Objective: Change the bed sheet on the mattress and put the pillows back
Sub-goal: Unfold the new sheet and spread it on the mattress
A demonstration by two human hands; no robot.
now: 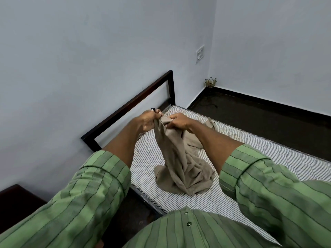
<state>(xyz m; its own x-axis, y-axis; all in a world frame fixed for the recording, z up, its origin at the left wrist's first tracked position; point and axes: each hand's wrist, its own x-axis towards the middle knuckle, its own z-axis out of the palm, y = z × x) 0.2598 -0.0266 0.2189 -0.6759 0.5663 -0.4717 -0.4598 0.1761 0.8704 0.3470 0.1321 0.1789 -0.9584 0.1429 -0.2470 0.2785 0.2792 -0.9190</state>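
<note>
Nearest the lens: green striped shirt front (188, 228) and both sleeves, arms reaching forward over the bed.

Fingers: left hand (148, 120) has its fingers curled round a gathered edge of the beige bed sheet (180, 163); thumb and fingertips pinch the cloth at the top. Right hand (179, 120) sits just beside it, fingers curled and pinching the same bunched edge. The two hands nearly touch. A small dark item shows above the left hand's fingers; cannot tell what it is.

Sheet: hangs from the pinch in a twisted column; its lower part lies crumpled on the mattress (250, 145), with a further fold trailing behind the right wrist. Not spread.

Mattress: striped ticking, bare apart from the sheet, on a dark bed frame (136, 102) against the wall. No pillows in view.

Further out: switch plate (200, 54) on the wall, small lotus-shaped holder (210, 81) in the floor corner.

Judgement: step in hand looks like finding a corner or hem before spreading. Risks:
- Both grips on one bunch, so the sheet may open twisted or the wrong way round.
- Shallow pinch; cloth could slip when shaken out.
- Trailing folds may slide off the mattress edge onto the floor.
</note>
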